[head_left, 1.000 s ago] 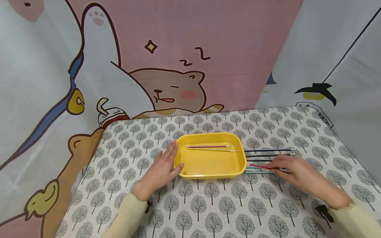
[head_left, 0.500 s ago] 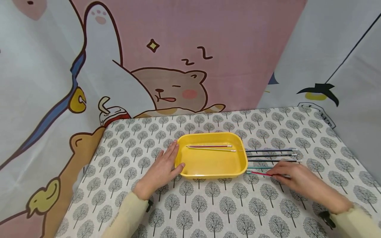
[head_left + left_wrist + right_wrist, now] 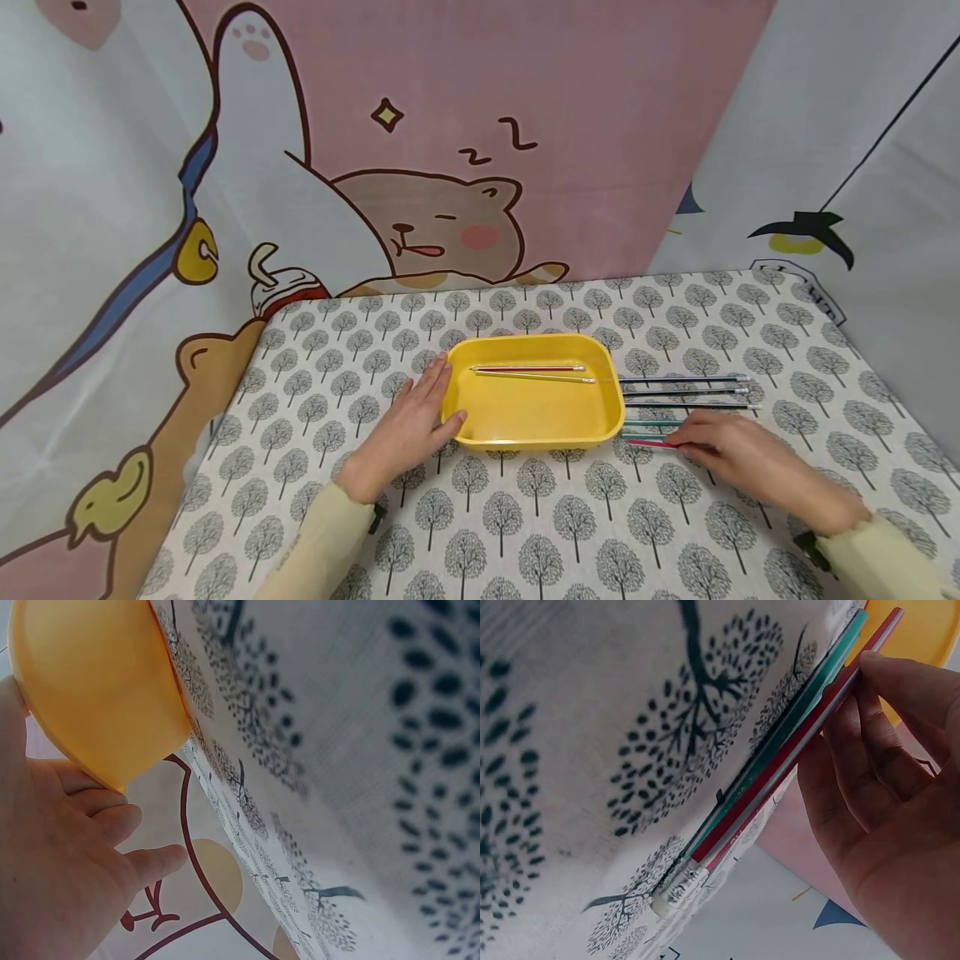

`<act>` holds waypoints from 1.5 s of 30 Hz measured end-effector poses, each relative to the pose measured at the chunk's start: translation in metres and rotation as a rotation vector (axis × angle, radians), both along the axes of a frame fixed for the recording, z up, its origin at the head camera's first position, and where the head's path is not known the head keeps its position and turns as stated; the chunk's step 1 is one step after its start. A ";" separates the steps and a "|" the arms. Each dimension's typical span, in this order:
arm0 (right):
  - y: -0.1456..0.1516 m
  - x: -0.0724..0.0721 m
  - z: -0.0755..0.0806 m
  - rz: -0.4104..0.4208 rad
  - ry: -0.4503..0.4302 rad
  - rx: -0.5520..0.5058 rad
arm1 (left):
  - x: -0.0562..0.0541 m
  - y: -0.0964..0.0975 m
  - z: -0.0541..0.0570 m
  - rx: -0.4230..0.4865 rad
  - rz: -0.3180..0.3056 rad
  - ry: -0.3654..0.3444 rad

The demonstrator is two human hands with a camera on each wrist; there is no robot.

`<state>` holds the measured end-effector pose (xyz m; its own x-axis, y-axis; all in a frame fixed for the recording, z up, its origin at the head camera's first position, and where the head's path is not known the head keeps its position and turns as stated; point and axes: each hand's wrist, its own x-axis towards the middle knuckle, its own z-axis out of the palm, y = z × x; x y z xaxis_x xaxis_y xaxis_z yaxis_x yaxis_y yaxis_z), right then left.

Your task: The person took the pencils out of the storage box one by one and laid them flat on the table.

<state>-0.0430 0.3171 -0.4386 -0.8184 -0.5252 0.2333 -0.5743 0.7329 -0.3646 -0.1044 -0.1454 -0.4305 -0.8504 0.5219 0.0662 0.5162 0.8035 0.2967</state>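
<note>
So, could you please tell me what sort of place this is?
Probably a small tabletop work area, likely indoors, though I cannot see beyond it. The signs: a tree-print cloth, a cartoon-printed backdrop behind it, and a yellow tray with pencils beside it.

Extends the left arm (image 3: 311,546) from the near left and the right arm (image 3: 881,546) from the near right, slanting both inward toward the far side. Holds the left hand (image 3: 405,429) with fingers (image 3: 431,382) nearly straight, aimed far, and thumb (image 3: 450,427) spread to the right. Points the right hand (image 3: 723,442) leftward, with its fingers bent and pinching against its thumb. Has both hands well apart.
</note>
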 end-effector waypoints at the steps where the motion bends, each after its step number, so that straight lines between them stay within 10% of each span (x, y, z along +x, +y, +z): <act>1: 0.000 0.000 0.000 0.000 -0.002 0.005 | 0.000 0.000 0.000 0.001 0.001 -0.001; 45: -0.004 0.000 -0.004 -0.100 -0.109 0.080 | 0.001 0.003 0.002 0.017 0.009 -0.013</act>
